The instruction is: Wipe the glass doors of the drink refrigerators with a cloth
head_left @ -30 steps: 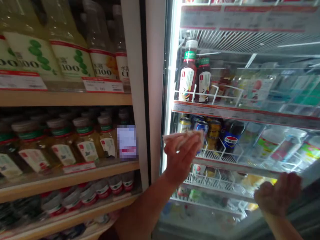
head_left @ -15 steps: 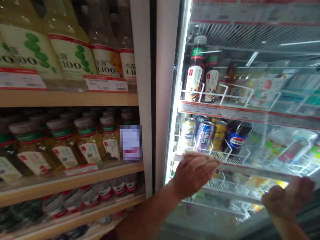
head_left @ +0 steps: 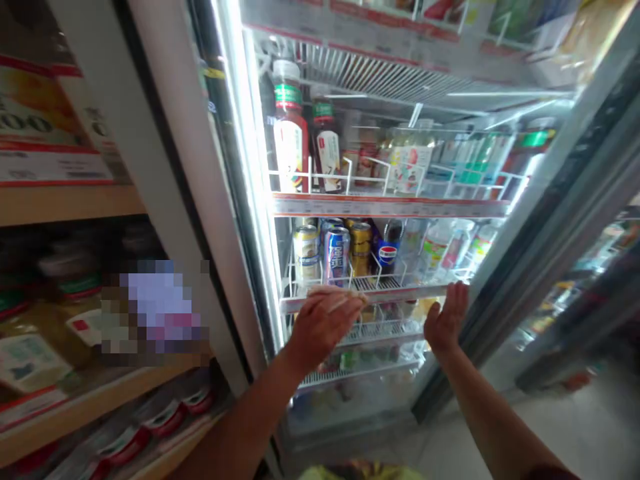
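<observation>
1 pale cloth (head_left: 331, 290), ctr frame, held by our L hand (head_left: 323, 327), half-curled over it | our R hand (head_left: 447, 319) open, nr door frame (head_left: 520, 233), right of ctr; contact unclear | step, we'd judge: wiping fridge glass (head_left: 360, 408) | next move prob. calls for cloth pressed flat

Pretty harsh lighting: the fridge (head_left: 350, 408) is lit from inside, and the light strip (head_left: 254, 173) down its left edge is totally blown out. The wooden shelves (head_left: 70, 205) on the left sit way dimmer, with dark shadow behind the bottles (head_left: 30, 360). Left hand (head_left: 326, 325) and right hand (head_left: 447, 320) both look a bit soft, the far right is smeared, edges look stretched, and there's a chunky pixelated patch (head_left: 160, 303) lower left.
</observation>
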A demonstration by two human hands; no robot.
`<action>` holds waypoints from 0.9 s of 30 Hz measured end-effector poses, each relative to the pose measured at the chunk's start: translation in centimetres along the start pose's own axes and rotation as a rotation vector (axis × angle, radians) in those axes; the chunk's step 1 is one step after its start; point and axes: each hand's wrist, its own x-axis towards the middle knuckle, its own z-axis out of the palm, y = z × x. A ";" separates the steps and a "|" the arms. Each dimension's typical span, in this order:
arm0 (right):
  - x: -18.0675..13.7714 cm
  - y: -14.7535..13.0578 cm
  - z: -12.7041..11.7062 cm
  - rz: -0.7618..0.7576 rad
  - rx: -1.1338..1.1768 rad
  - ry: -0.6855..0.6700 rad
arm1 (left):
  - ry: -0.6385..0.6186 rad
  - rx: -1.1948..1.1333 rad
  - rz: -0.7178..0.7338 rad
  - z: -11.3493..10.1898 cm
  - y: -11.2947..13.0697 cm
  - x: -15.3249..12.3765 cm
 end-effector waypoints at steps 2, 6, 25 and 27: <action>0.9 -1.4 -1.1 0.084 0.062 -0.029 | 0.057 0.034 -0.081 -0.2 -1.3 1.2; 3.4 -5.2 -3.9 0.100 0.201 0.019 | 0.196 0.075 -0.200 0.1 -2.0 3.1; 4.8 -8.1 -3.5 -0.409 0.401 -0.282 | -0.098 0.103 -0.095 0.8 0.7 -2.2; 7.0 -6.1 -3.7 -0.274 0.326 -0.153 | -0.079 0.233 -0.149 0.7 -0.3 -2.8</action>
